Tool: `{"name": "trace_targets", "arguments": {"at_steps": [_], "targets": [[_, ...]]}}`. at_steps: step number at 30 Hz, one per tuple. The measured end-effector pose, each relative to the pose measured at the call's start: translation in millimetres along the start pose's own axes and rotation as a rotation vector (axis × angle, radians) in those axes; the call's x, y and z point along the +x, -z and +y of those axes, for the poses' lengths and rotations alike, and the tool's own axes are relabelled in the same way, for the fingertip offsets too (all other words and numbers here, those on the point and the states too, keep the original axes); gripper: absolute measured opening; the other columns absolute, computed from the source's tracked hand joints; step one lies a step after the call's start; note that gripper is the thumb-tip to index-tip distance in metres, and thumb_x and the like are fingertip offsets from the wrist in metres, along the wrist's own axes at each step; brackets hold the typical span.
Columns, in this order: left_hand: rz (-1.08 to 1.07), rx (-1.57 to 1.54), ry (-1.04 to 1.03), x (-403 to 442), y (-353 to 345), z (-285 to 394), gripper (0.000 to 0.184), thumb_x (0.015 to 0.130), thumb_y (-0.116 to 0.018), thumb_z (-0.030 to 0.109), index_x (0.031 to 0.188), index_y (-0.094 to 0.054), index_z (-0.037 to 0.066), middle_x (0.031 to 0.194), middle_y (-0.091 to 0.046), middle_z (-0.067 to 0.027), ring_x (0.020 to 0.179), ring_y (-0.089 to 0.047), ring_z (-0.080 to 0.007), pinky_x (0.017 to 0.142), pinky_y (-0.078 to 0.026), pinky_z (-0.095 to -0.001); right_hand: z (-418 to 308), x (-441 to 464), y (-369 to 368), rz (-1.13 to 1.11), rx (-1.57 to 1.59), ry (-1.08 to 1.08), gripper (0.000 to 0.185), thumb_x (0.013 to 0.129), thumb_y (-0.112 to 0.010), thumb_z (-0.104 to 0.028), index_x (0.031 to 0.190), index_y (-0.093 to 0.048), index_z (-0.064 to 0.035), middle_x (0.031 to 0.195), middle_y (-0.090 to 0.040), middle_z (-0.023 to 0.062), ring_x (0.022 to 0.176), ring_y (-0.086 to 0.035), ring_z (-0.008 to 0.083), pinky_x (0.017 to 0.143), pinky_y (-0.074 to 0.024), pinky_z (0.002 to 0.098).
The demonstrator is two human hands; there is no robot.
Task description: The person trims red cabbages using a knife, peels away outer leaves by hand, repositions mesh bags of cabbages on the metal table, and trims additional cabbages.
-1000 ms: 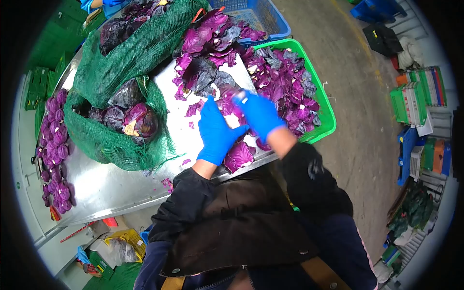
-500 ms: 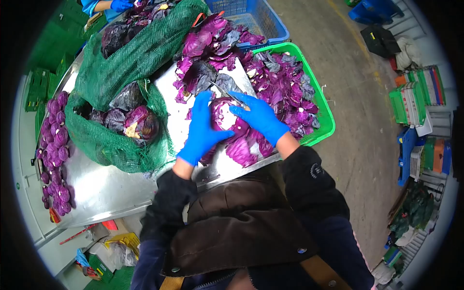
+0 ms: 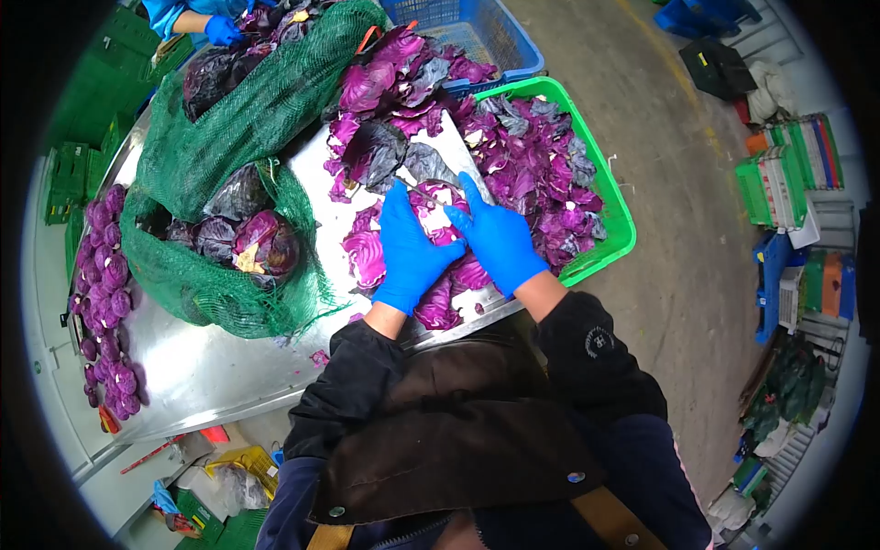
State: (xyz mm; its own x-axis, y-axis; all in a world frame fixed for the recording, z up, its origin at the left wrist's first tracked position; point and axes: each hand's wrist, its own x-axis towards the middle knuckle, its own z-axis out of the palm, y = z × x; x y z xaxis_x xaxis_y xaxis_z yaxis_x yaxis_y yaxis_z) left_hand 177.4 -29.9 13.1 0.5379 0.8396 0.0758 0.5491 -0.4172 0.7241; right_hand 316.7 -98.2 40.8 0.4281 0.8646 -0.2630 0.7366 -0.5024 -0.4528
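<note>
My left hand (image 3: 409, 258), in a blue glove, is wrapped round the left side of a red cabbage (image 3: 434, 218) with a pale cut patch on top. In my blue-gloved right hand (image 3: 501, 243) is a knife (image 3: 420, 193); its thin blade reaches left over the cabbage's far side, and its handle is mostly hidden by my fingers. Loose purple leaves (image 3: 366, 258) lie left of my left hand, with more beneath both hands. Beyond the cabbage, a heap of outer leaves (image 3: 378, 151) rests on the metal table (image 3: 215, 367).
A green crate (image 3: 616, 215) full of leaves stands at the right, with a blue crate (image 3: 513, 41) behind it. Green net sacks (image 3: 151, 266) hold whole cabbages on the left. Trimmed cabbages (image 3: 110, 275) line the table's far-left edge. A co-worker's gloved hand (image 3: 223, 30) is at top left.
My left hand has shifted right and closer to my right hand, which has moved slightly down. Purple leaves now show left of my left hand. The co-worker's hand has moved left and down.
</note>
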Motion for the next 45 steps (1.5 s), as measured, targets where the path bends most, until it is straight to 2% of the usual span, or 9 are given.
{"name": "trace_targets", "arguments": {"at_steps": [8, 10, 18, 20, 24, 26, 34, 39, 45], "targets": [[0.035, -0.044, -0.033, -7, -2, 5, 0.110, 0.056, -0.083, 0.037, 0.142, -0.026, -0.001, 0.141, -0.035, -0.0263, 0.129, -0.035, -0.0431, 0.108, -0.030, -0.0485, 41, 57, -8, 0.033, 0.325, 0.010, 0.063, 0.092, -0.040, -0.062, 0.111, -0.065, -0.0073, 0.098, -0.066, 0.0246, 0.092, -0.062, 0.0437, 0.081, -0.0499, 0.0492], [0.059, 0.019, -0.165, -31, -5, -2, 0.110, 0.055, -0.083, 0.036, 0.143, -0.026, 0.002, 0.141, -0.033, -0.0255, 0.133, -0.031, -0.0430, 0.111, -0.027, -0.0492, 52, 70, -1, -0.204, 0.175, -0.096, 0.066, 0.090, -0.041, -0.065, 0.115, -0.063, -0.0074, 0.103, -0.065, 0.0244, 0.096, -0.062, 0.0431, 0.083, -0.0496, 0.0482], [-0.217, -0.208, -0.269, -18, 39, -39, 0.112, 0.052, -0.086, 0.028, 0.145, -0.027, 0.005, 0.154, -0.018, -0.0214, 0.142, -0.021, -0.0386, 0.116, -0.023, -0.0437, 34, 29, -12, -0.052, 0.129, -0.257, 0.064, 0.083, -0.063, -0.050, 0.129, -0.051, -0.0072, 0.108, -0.065, 0.0205, 0.099, -0.063, 0.0390, 0.082, -0.0506, 0.0475], [-0.357, -0.198, -0.325, -2, 52, -28, 0.113, 0.055, -0.083, 0.020, 0.149, -0.023, 0.010, 0.155, -0.019, -0.0180, 0.143, -0.020, -0.0358, 0.117, -0.021, -0.0423, 4, 3, 19, 0.193, 0.156, -0.120, 0.066, 0.083, -0.066, -0.047, 0.135, -0.046, -0.0126, 0.104, -0.066, 0.0206, 0.092, -0.065, 0.0362, 0.077, -0.0512, 0.0453], [-0.168, -0.321, -0.187, -19, 34, -36, 0.111, 0.060, -0.081, 0.018, 0.151, -0.017, 0.006, 0.154, -0.020, -0.0194, 0.143, -0.020, -0.0358, 0.117, -0.020, -0.0407, -6, -11, 3, -0.005, 0.324, 0.216, 0.068, 0.085, -0.065, -0.045, 0.142, -0.040, -0.0178, 0.123, -0.059, 0.0153, 0.097, -0.064, 0.0321, 0.079, -0.0510, 0.0418], [-0.107, -0.366, -0.141, -27, 19, -36, 0.106, 0.064, -0.083, 0.025, 0.148, -0.022, 0.003, 0.150, -0.027, -0.0210, 0.140, -0.026, -0.0363, 0.115, -0.024, -0.0410, 3, -8, -12, 0.141, 0.286, 0.373, 0.068, 0.083, -0.066, -0.046, 0.142, -0.039, -0.0229, 0.104, -0.066, 0.0120, 0.084, -0.065, 0.0317, 0.071, -0.0522, 0.0400], [-0.008, -0.169, -0.104, -19, 15, -24, 0.093, 0.069, -0.082, 0.038, 0.141, -0.035, 0.001, 0.137, -0.043, -0.0222, 0.128, -0.041, -0.0382, 0.106, -0.036, -0.0441, -17, -14, -7, 0.058, 0.040, 0.235, 0.068, 0.090, -0.054, -0.051, 0.147, -0.032, -0.0200, 0.138, -0.047, 0.0192, 0.096, -0.064, 0.0362, 0.077, -0.0518, 0.0434], [-0.024, -0.022, -0.189, -26, 14, -25, 0.098, 0.069, -0.081, 0.040, 0.144, -0.032, 0.002, 0.144, -0.037, -0.0227, 0.134, -0.034, -0.0395, 0.110, -0.031, -0.0452, -16, 24, 32, -0.066, 0.101, 0.197, 0.050, 0.088, -0.057, -0.050, 0.115, -0.063, -0.0080, 0.094, -0.067, 0.0211, 0.088, -0.065, 0.0387, 0.075, -0.0519, 0.0466], [0.040, -0.021, -0.192, -31, 26, -14, 0.092, 0.067, -0.083, 0.032, 0.142, -0.038, 0.004, 0.140, -0.042, -0.0192, 0.129, -0.040, -0.0376, 0.107, -0.034, -0.0434, -18, 32, 5, 0.045, 0.132, 0.156, 0.051, 0.080, -0.067, -0.046, 0.114, -0.064, -0.0088, 0.096, -0.068, 0.0202, 0.089, -0.066, 0.0374, 0.076, -0.0527, 0.0451]]}}
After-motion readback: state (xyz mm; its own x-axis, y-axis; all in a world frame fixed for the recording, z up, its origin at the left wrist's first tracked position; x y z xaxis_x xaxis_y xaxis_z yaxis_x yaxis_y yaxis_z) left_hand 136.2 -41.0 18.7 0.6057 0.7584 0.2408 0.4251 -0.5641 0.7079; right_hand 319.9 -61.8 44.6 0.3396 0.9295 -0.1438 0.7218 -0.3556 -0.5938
